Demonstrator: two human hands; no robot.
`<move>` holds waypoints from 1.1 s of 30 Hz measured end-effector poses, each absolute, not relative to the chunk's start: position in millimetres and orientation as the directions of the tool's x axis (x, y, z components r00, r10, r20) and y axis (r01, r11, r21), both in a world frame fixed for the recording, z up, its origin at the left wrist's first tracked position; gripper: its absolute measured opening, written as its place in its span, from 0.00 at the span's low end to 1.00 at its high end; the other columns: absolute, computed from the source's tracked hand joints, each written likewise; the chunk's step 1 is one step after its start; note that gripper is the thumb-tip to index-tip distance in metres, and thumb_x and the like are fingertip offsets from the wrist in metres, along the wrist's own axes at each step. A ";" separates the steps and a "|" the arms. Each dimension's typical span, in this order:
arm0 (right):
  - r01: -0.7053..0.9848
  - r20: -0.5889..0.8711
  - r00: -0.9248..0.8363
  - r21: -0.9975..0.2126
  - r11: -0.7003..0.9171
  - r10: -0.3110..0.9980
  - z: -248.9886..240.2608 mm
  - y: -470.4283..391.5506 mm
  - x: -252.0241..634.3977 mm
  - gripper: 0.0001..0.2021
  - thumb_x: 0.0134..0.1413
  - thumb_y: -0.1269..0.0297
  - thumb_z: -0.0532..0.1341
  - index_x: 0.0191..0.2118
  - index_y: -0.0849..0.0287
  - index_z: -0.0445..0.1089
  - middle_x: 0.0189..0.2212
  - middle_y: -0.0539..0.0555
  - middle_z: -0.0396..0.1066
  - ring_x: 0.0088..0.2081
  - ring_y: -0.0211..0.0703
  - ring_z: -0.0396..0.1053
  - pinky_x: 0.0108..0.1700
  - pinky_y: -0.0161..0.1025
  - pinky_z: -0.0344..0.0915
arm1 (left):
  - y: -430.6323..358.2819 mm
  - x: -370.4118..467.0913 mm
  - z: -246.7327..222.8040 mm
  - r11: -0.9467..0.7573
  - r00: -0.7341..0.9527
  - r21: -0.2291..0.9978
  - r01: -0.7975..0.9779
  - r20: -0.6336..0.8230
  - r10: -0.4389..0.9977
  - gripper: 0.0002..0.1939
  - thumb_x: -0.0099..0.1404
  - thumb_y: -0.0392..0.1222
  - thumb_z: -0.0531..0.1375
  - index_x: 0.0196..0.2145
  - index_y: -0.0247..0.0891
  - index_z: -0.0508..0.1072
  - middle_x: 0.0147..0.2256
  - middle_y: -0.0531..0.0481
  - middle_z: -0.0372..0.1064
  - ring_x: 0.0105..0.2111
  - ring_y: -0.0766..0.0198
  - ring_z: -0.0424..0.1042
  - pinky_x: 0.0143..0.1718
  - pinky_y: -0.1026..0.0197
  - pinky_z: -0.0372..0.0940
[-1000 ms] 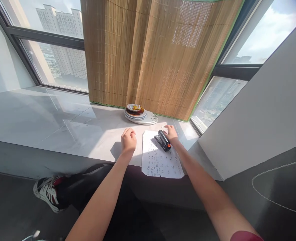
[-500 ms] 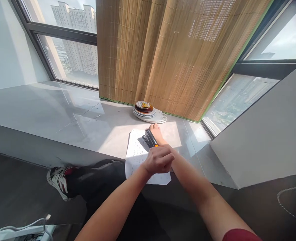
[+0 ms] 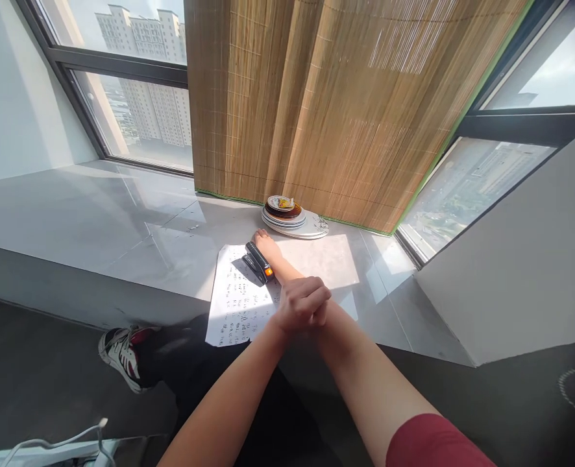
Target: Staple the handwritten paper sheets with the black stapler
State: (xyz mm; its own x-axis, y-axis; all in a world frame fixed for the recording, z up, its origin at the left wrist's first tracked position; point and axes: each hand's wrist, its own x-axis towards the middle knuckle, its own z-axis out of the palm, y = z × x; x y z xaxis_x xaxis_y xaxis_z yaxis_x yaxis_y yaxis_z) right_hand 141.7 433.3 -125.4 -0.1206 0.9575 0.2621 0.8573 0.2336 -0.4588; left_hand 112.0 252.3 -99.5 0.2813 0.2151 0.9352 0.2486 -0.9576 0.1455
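Observation:
A sheet of handwritten paper (image 3: 229, 301) lies over the front edge of the tiled window sill, partly sunlit. On its upper part stands a black stapler (image 3: 258, 259) with an orange spot at its near end. My right hand (image 3: 265, 244) reaches past the stapler, touching or almost touching its right side; the fingers extend near the paper's top edge, partly out of sight. Above my right forearm, my left hand (image 3: 303, 301) is closed in a fist. What it holds, if anything, stays hidden, and it covers part of the paper.
Behind my hands, stacked plates (image 3: 287, 220) bear a small yellow packet (image 3: 286, 203). A bamboo blind (image 3: 311, 117) hangs behind them, between two windows. The grey sill (image 3: 171, 243) stretches left. A leg ending in a sneaker (image 3: 122, 357) is below, and a white cable (image 3: 56, 441) lies at lower left.
The paper and the stapler have shifted left together with my right hand. My left fist stays in nearly the same spot, now above the right forearm.

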 end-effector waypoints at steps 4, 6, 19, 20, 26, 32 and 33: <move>0.872 0.273 -0.082 -0.445 0.201 0.959 -124.0 433.0 144.2 0.10 0.66 0.78 0.54 0.42 0.59 0.71 0.57 0.62 0.72 0.62 0.42 0.62 0.60 0.40 0.55 | 255.9 103.7 -99.5 -0.935 0.175 0.250 0.252 0.938 0.298 0.13 0.65 0.27 0.51 0.27 0.42 0.63 0.23 0.54 0.62 0.22 0.66 0.60 0.26 0.61 0.53; 0.881 0.288 -0.066 -0.432 0.191 0.955 -124.8 430.3 145.7 0.13 0.65 0.80 0.52 0.44 0.59 0.71 0.58 0.61 0.71 0.61 0.42 0.61 0.60 0.40 0.55 | 255.6 104.6 -100.6 -0.943 0.194 0.228 0.243 0.941 0.277 0.13 0.63 0.27 0.52 0.26 0.42 0.63 0.23 0.54 0.61 0.22 0.65 0.60 0.26 0.60 0.53; 0.924 0.415 0.244 -0.373 -0.080 0.877 -122.2 405.7 258.1 0.14 0.66 0.61 0.60 0.53 0.59 0.70 0.57 0.65 0.65 0.57 0.58 0.60 0.56 0.50 0.62 | 252.1 68.6 -103.3 -0.747 -0.144 0.525 0.408 0.845 0.515 0.15 0.69 0.27 0.50 0.26 0.42 0.63 0.24 0.52 0.64 0.25 0.62 0.64 0.29 0.60 0.58; 0.924 0.399 0.263 -0.366 -0.111 0.878 -123.5 407.0 265.4 0.15 0.66 0.58 0.61 0.53 0.58 0.71 0.58 0.66 0.65 0.57 0.60 0.60 0.55 0.50 0.62 | 251.7 67.7 -103.7 -0.730 -0.160 0.541 0.416 0.834 0.528 0.15 0.69 0.28 0.50 0.26 0.42 0.63 0.24 0.52 0.64 0.25 0.62 0.64 0.29 0.60 0.58; 0.937 0.382 0.226 -0.338 -0.092 0.896 -131.2 432.1 268.7 0.09 0.70 0.59 0.59 0.46 0.56 0.75 0.52 0.65 0.71 0.57 0.59 0.63 0.55 0.51 0.62 | 247.9 78.6 -106.3 -0.744 -0.063 0.548 0.382 0.819 0.571 0.16 0.67 0.26 0.51 0.26 0.43 0.61 0.23 0.53 0.60 0.24 0.62 0.61 0.28 0.58 0.56; 0.928 0.389 0.240 -0.361 -0.092 0.890 -135.3 459.6 274.6 0.08 0.69 0.61 0.60 0.41 0.56 0.76 0.49 0.66 0.74 0.55 0.63 0.66 0.52 0.55 0.62 | 244.7 82.0 -106.1 -0.742 -0.020 0.571 0.350 0.797 0.604 0.16 0.67 0.25 0.51 0.26 0.43 0.60 0.23 0.53 0.59 0.24 0.63 0.59 0.26 0.58 0.53; 0.928 0.389 0.243 -0.360 -0.096 0.889 -135.9 463.6 275.8 0.08 0.69 0.62 0.60 0.42 0.57 0.76 0.49 0.66 0.74 0.55 0.63 0.66 0.52 0.55 0.62 | 244.5 82.5 -106.2 -0.745 -0.017 0.570 0.346 0.798 0.602 0.16 0.67 0.25 0.51 0.26 0.43 0.59 0.23 0.53 0.59 0.24 0.63 0.59 0.26 0.58 0.52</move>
